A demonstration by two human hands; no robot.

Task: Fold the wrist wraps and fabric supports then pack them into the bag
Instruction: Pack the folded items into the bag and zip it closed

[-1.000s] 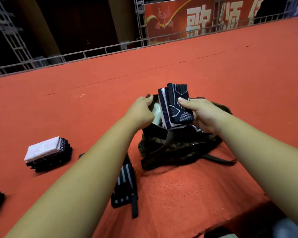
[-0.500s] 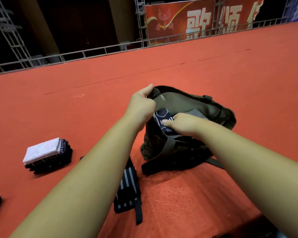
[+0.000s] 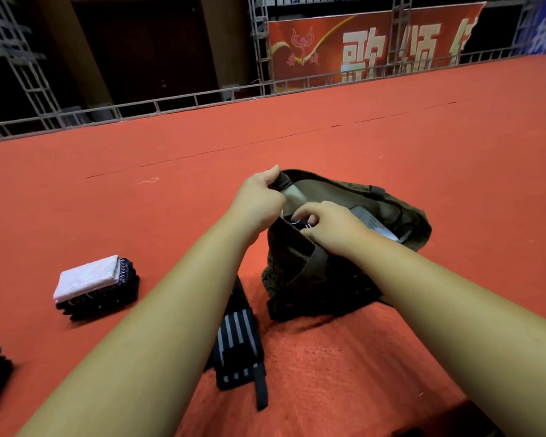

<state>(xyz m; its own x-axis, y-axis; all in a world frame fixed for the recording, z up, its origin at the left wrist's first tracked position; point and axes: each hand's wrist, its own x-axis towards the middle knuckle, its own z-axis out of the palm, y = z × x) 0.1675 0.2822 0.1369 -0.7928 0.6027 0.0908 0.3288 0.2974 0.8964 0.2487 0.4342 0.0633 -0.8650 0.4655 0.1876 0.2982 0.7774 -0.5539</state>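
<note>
Since the camouflage bag (image 3: 312,279) now swallows the folded support (image 3: 297,220) that hung above its rim a second ago, one piece is nearly packed: the left hand (image 3: 259,200) keeps its grip clenched on the rim, the right hand (image 3: 331,225) pinches the support inside. Red carpet (image 3: 391,137) bears a folded stack (image 3: 95,282) and a striped wrist wrap (image 3: 237,342); a banner (image 3: 369,48) hangs behind.

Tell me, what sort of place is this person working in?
Probably a stage or event platform in a hall: red carpet covers the wide floor, metal truss stands along its far edge, and a red banner with large characters hangs behind.
</note>
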